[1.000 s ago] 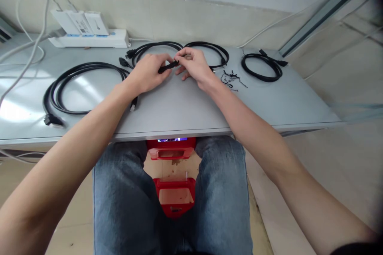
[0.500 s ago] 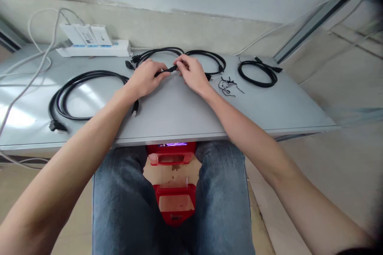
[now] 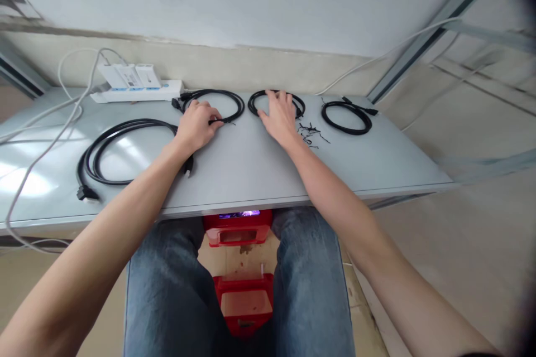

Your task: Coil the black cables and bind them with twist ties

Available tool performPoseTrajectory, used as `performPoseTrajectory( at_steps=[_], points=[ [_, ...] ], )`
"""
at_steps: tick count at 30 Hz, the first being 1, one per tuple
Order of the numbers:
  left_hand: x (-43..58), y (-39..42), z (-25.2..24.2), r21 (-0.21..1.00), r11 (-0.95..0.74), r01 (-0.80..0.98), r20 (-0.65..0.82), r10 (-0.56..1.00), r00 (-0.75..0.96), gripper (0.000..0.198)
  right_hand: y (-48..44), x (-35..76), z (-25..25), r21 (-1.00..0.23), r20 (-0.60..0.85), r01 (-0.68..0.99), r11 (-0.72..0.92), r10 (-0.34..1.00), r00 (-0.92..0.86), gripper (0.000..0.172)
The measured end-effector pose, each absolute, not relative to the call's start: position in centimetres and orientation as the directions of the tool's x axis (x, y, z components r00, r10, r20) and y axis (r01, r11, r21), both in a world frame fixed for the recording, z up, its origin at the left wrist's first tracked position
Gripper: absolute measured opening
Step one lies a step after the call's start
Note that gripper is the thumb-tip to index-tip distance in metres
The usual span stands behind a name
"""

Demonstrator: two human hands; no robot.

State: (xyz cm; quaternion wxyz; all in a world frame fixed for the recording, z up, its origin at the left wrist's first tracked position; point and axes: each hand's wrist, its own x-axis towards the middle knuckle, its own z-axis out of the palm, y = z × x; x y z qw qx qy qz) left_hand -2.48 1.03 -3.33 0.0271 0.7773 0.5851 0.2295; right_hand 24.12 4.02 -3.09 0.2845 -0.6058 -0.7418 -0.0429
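Note:
My left hand [image 3: 196, 125] rests on the grey table [image 3: 259, 162] with its fingers curled on the near edge of a coiled black cable [image 3: 228, 101]. Spread flat, my right hand [image 3: 280, 116] lies over a second, smaller black cable coil [image 3: 256, 103] just to the right. A small heap of black twist ties [image 3: 309, 133] sits beside my right wrist. A third black coil [image 3: 347, 117] is further right, and a larger black cable loop [image 3: 121, 148] lies to the left of my left arm.
A white power strip [image 3: 138, 90] with white plugs stands at the back left, white cords trailing over the table's left side. Red plastic bins [image 3: 240, 268] sit on the floor between my knees. A wall runs close behind the table.
Both hands held one cable end between them. They have parted: the left stays on the left coil, the right has opened flat over the middle coil. My view has tilted upward.

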Motion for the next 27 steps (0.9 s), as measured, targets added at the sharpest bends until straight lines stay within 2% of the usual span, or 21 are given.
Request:
performPoseTrajectory(
  at_steps=[3, 8, 11, 20, 27],
  points=[
    [-2.4, 0.8, -3.1, 0.32, -0.29, 0.902, 0.313, 0.931, 0.189, 0.024, 3.4, 23.9, -2.6, -0.259, 0.364, 0.946, 0.196, 0.927, -0.092, 0.041],
    [-2.4, 0.9, -3.1, 0.329, -0.284, 0.9, 0.305, 0.935, 0.183, 0.022, 3.2, 24.0, -1.6, -0.246, 0.219, 0.942, 0.228, 0.96, -0.175, 0.029],
    [-2.4, 1.1, -3.3, 0.321, -0.297, 0.899, 0.324, 0.927, 0.19, 0.024, 3.1, 24.1, -1.5, -0.222, 0.185, 0.942, 0.252, 0.959, -0.213, 0.028],
    [-2.4, 1.1, -3.3, 0.299, -0.294, 0.908, 0.327, 0.925, 0.192, 0.025, 2.5, 23.9, -1.1, -0.153, 0.218, 0.945, 0.288, 0.943, -0.252, 0.052],
    [-2.4, 1.1, -3.2, 0.294, -0.29, 0.911, 0.315, 0.929, 0.195, 0.027, 2.6, 23.5, -0.7, -0.167, 0.326, 0.959, 0.229, 0.931, -0.165, 0.043]
  ],
)
